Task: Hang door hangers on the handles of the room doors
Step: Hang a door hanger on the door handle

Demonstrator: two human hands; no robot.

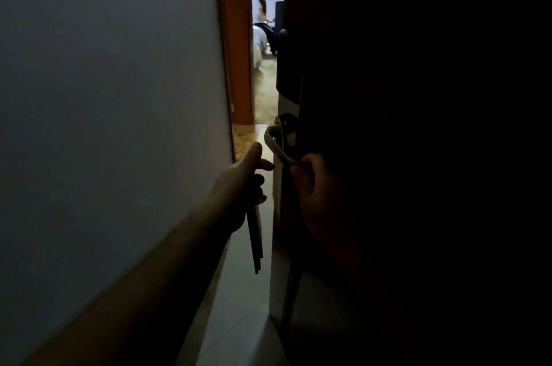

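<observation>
Left hand (243, 183) is gripping a thin stack of door hangers (255, 241) beside the door's edge, right hand (313, 186) is curling around the handle (276, 146); hangers probably light, stiff, best held by edges.

Right of the hands, door (418, 126) face lost in near-black shadow, no surface detail readable. Right hand (316, 186) mostly swallowed by that dark, only knuckles and fingertips at the handle (276, 144) showing; wrist and arm not discernible. Thin dark strip hanging below the handle beside the right hand, possibly a hanger, too dim to tell. Flat door hangers (255, 240) under the left hand (242, 183) seen edge-on, count and print unreadable. Left forearm cut off by the bottom edge. Beyond the hands, through the gap, a distant person (263, 7) small and blurred, partly hidden by the door edge
</observation>
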